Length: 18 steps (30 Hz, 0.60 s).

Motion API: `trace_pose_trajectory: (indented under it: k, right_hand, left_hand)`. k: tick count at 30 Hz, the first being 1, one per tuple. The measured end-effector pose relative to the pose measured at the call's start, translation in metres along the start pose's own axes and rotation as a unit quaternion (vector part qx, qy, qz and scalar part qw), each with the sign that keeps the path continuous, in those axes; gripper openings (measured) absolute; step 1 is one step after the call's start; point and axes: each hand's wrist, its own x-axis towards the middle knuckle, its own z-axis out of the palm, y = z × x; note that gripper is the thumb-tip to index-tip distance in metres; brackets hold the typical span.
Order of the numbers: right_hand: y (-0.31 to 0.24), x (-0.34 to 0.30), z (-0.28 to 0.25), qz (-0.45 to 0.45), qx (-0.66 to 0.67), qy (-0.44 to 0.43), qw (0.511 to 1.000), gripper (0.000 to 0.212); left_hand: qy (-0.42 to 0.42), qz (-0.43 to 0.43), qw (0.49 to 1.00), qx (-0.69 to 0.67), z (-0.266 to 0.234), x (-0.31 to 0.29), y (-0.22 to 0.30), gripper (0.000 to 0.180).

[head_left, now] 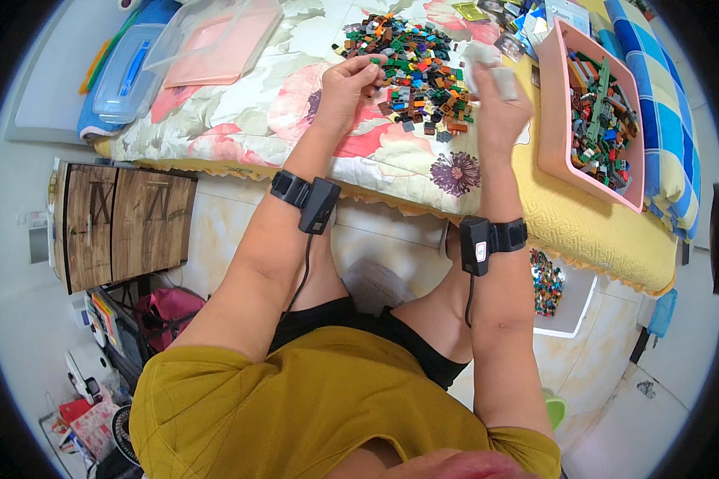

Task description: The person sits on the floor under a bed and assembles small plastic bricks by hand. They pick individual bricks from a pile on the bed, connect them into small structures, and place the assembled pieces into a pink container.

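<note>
A heap of small toy building bricks (423, 76) in many colours lies on the flowered bedspread in front of me. At the heap's left edge my left hand (347, 92) is closed in a pinch on a small green brick (375, 61). To the right of the heap, my right hand (503, 104) is raised and closed around a crumpled white cloth (503, 82), slightly blurred; whether it is cloth or tissue is hard to tell. Both wrists wear black strapped boxes with cables.
A pink bin (553, 152) full of bricks stands right of the heap. On the floor below, a white tray (571, 323) holds more bricks. Clear plastic boxes (224, 48) lie at the far left of the bed. A wooden cabinet (128, 227) stands left.
</note>
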Motion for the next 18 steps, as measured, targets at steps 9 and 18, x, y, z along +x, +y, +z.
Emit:
trace_pose_trajectory:
  k: [9,18]
  right_hand:
    - [0.013,-0.036,0.046,0.094,0.044,-0.108,0.989,0.022]
    - [0.012,-0.033,0.044,0.033,-0.106,-0.058,0.992,0.029]
  left_hand:
    - [-0.088,0.002,0.990,0.111,0.019,-0.017,0.000,0.022]
    - [-0.039,0.033,0.989,0.136,0.014,-0.006,-0.006,0.014]
